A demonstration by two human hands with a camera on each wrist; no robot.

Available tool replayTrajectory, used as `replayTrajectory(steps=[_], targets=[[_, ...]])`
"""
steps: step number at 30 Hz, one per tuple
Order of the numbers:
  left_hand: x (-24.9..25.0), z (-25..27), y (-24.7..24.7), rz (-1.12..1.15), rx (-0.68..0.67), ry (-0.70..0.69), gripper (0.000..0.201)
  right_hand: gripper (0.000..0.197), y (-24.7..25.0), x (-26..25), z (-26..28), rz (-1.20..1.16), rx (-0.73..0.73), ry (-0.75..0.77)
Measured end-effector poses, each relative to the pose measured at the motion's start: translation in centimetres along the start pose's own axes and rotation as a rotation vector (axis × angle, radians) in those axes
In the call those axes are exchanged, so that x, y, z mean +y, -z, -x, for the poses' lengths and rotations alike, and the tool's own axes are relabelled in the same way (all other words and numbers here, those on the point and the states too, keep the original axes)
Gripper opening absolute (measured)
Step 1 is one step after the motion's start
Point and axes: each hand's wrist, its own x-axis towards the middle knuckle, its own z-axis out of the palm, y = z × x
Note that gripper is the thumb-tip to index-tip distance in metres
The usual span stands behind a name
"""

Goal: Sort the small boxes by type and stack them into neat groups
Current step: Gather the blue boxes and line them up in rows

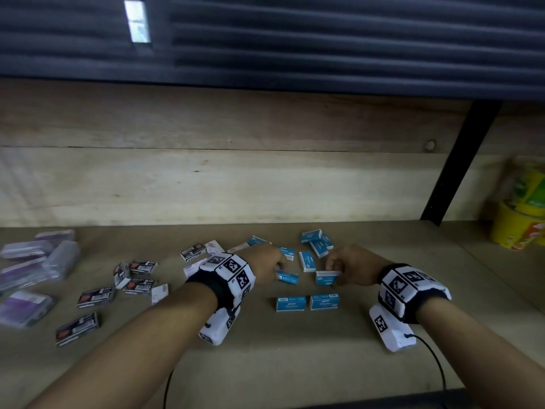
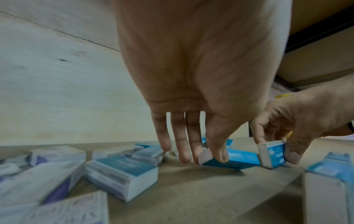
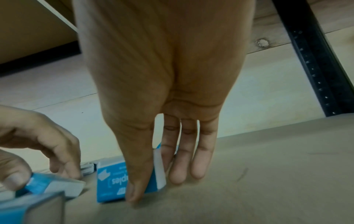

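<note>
Two hands — left hand point(image 1: 267, 262) pinches blue box point(image 1: 286, 276); right hand point(image 1: 352, 268) pinches another staples box point(image 1: 326, 278) — both on shelf point(image 1: 295, 364)

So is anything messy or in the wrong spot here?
Yes. The blue staple boxes lie scattered at odd angles, and only two blue boxes sit neatly side by side. Black boxes and pale purple boxes are mixed together, unstacked.

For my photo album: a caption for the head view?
Left hand and right hand each pinch a blue staples box.
</note>
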Motion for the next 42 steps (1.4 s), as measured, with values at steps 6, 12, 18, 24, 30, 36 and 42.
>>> replayTrajectory(steps=[6,12,18,24,30,36,42], targets=[[-0.2,0.6,0.8,0.089,-0.004,0.03,0.028,0.015,0.8,-0.2,-0.1,-0.031,0.066,0.004],[0.1,0.4,1.9,0.147,0.034,0.059,0.025,0.017,1.5,-0.5,-0.3,-0.025,0.139,0.009],[0.6,-0.2,1.5,0.16,0.057,0.032,0.033,0.019,0.8,-1.0,-1.1,-0.037,0.067,0.006],[0.9,-1.0,0.2,0.327,0.098,0.001,0.032,0.026,0.3,-1.4,-1.5,0.0,0.012,0.025],[0.9,-1.2,-0.4,0.213,0.07,-0.02,0.026,0.021,0.0,-0.8,-1.6,-0.011,-0.006,0.02],[0.6,-1.0,-0.4,0.199,0.036,-0.025,0.026,0.023,-0.1,-0.6,-1.6,-0.012,-0.013,0.038],[0.5,-0.7,-0.8,0.197,0.047,-0.047,0.03,0.024,-0.1,-0.8,-1.4,-0.036,-0.048,0.051]])
